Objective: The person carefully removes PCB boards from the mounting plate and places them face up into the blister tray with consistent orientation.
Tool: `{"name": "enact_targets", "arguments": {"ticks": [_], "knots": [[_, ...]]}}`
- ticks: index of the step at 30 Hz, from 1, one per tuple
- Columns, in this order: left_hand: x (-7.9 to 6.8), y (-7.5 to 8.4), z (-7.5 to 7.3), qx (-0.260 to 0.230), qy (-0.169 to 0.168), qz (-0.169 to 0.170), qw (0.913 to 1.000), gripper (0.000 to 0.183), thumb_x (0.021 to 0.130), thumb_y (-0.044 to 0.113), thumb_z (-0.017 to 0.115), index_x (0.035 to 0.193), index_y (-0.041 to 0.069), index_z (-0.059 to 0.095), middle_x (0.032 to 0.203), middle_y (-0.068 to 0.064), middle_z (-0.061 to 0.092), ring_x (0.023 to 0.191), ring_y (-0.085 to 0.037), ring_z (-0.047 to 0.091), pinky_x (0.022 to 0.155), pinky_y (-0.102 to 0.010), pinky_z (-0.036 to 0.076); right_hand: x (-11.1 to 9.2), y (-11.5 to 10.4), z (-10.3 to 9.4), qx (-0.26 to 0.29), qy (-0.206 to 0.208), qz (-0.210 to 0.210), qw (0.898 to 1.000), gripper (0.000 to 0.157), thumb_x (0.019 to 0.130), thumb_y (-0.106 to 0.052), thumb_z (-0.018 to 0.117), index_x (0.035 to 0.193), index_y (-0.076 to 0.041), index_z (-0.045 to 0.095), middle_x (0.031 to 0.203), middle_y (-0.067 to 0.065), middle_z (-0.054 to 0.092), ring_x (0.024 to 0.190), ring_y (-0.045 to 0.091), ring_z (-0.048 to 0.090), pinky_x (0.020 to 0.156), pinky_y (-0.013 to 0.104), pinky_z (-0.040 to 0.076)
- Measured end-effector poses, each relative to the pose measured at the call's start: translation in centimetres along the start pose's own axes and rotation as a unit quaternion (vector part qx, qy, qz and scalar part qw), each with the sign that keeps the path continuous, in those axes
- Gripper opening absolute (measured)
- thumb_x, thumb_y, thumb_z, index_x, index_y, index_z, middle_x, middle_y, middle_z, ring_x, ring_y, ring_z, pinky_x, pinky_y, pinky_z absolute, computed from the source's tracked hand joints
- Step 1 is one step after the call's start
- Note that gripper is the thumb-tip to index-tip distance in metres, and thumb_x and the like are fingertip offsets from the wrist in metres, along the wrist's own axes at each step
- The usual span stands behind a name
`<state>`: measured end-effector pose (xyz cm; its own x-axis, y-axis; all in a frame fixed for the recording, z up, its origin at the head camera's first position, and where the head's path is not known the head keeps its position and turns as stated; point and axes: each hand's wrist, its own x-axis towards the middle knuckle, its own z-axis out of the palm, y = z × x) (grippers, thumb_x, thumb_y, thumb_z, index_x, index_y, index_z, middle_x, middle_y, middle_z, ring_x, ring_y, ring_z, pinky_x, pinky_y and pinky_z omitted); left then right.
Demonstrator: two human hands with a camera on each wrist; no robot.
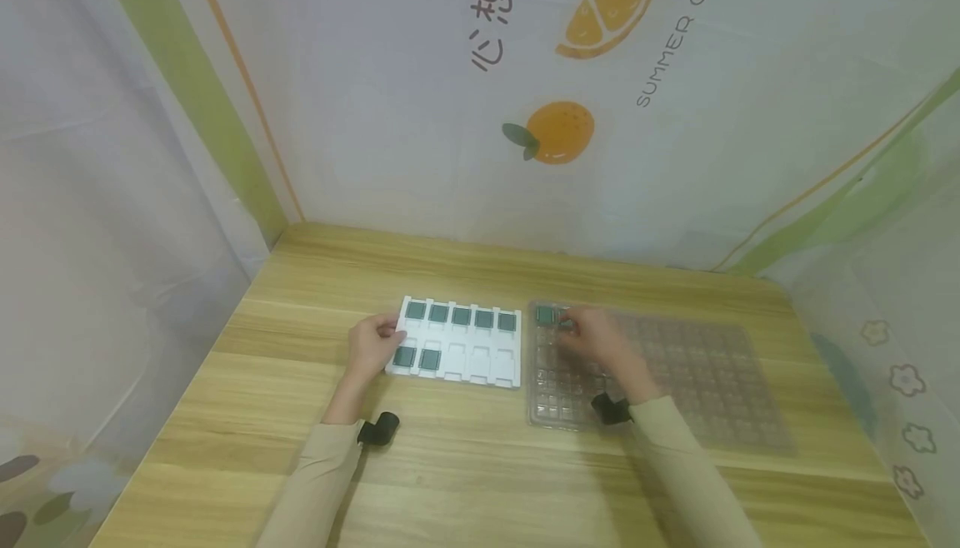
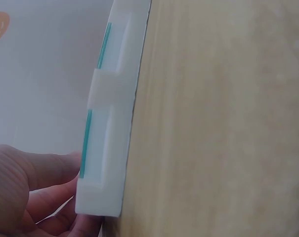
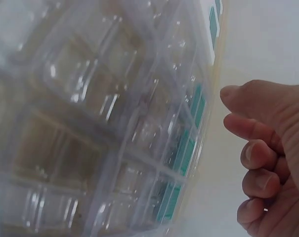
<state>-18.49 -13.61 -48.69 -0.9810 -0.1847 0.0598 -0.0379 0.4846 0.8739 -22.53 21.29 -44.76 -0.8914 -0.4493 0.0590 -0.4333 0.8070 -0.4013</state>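
In the head view, my left hand (image 1: pixel 372 346) holds the left edge of a white tray (image 1: pixel 455 336), its thumb on top at the rim. Several thin, dark green square pieces (image 1: pixel 461 316) fill the tray's back row, and two more lie in the left pockets of the front row. My right hand (image 1: pixel 597 340) hovers over the back left of a clear plastic compartment tray (image 1: pixel 551 425). Green squares (image 1: pixel 546 315) lie in that corner, partly hidden by my fingers. In the right wrist view, my fingers are loosely bent, apart from the green squares (image 3: pixel 186 153), with nothing visible between them.
Both trays lie on a wooden table (image 1: pixel 465 473), the white one just left of the clear one. The clear tray's many compartments stretch far right under my right forearm. A printed cloth (image 1: pixel 420 156) hangs behind the table. Each wrist wears a black camera (image 1: pixel 380 429).
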Motion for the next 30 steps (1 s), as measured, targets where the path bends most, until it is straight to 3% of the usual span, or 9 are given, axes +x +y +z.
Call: {"name": "enact_targets", "arguments": {"ticks": [8,15,23,30], "knots": [[0.0,0.0,0.0,0.002,-0.001,0.0,1.0,0.029,0.081,-0.004,0.065,0.108,-0.013,0.061,0.095,-0.028,0.065,0.088,-0.037,0.062,0.078,-0.043,0.054,0.1,-1.4,0.2,-0.018,0.002,-0.018,1.0,0.023,0.079,-0.01,0.069,0.1,0.0,0.067,0.062,-0.001,0.052,0.051,0.008,0.04,0.044,0.021,0.035],[0.0,0.0,0.0,0.007,-0.002,-0.005,1.0,0.029,0.082,-0.002,0.065,0.109,-0.012,0.062,0.095,-0.026,0.065,0.088,-0.036,0.063,0.078,-0.042,0.054,0.3,-2.4,0.8,0.011,-0.012,-0.023,1.0,0.026,0.081,-0.012,0.07,0.102,0.002,0.066,0.064,-0.002,0.05,0.054,0.01,0.04,0.047,0.023,0.038],[0.0,0.1,-0.1,0.005,-0.004,-0.005,1.0,0.029,0.082,-0.002,0.065,0.108,-0.013,0.062,0.094,-0.027,0.065,0.087,-0.036,0.062,0.077,-0.042,0.054,0.7,-4.0,1.4,0.001,-0.006,-0.039,0.999,0.024,0.079,-0.008,0.069,0.1,0.002,0.067,0.06,-0.002,0.047,0.056,0.011,0.04,0.049,0.024,0.037],[0.1,0.0,-0.1,0.004,-0.008,-0.012,0.9999,0.03,0.082,-0.002,0.065,0.109,-0.012,0.062,0.094,-0.026,0.065,0.087,-0.036,0.062,0.077,-0.042,0.054,1.1,-5.6,2.4,0.012,-0.025,-0.038,0.999,0.024,0.08,-0.012,0.072,0.101,-0.001,0.067,0.065,-0.001,0.053,0.058,0.009,0.042,0.052,0.023,0.041]]}}
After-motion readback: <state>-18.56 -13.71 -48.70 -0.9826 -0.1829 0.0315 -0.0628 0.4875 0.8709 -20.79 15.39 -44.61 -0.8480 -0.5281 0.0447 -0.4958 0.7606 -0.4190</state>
